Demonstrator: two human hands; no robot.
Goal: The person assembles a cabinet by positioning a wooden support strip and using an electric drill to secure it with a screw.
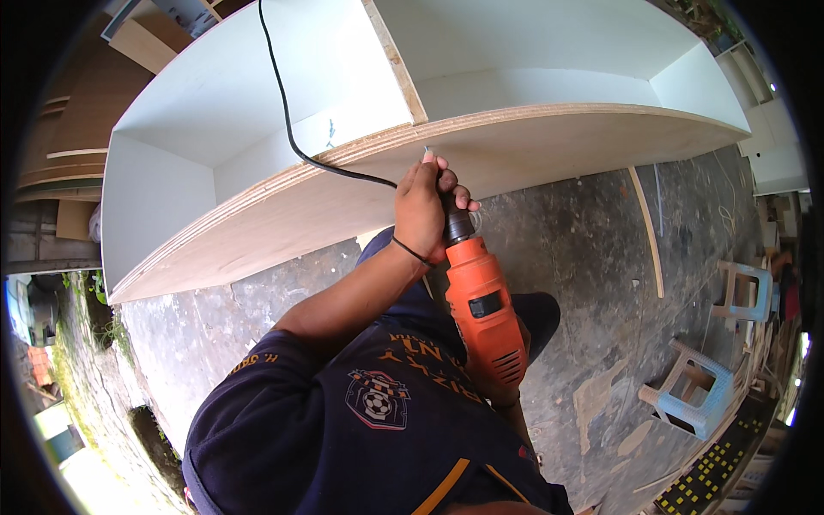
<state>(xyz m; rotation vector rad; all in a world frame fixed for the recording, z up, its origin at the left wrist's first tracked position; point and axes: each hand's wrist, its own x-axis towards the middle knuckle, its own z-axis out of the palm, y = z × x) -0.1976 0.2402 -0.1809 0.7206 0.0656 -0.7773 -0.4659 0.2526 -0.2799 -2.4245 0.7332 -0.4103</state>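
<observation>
An orange power drill (483, 300) with a dark chuck (459, 225) points up at the plywood panel (343, 206) of a white cabinet. My left hand (421, 210) is closed around the drill's front end, just below the panel's edge. Its thumb and fingertips come together close to the wood; whatever small piece lies between them is too hidden to name. Behind the rear of the drill, my right hand (502, 395) supports the tool at its handle, with its fingers mostly out of sight. A black cord (287, 112) hangs over the cabinet and passes behind my left hand.
A wooden divider (396, 64) splits the cabinet's white compartments. On the stained concrete floor (592, 249) lies a thin wood strip (648, 232). Two plastic stools (695, 390) stand at the right. Boards (94, 112) are stacked at the far left.
</observation>
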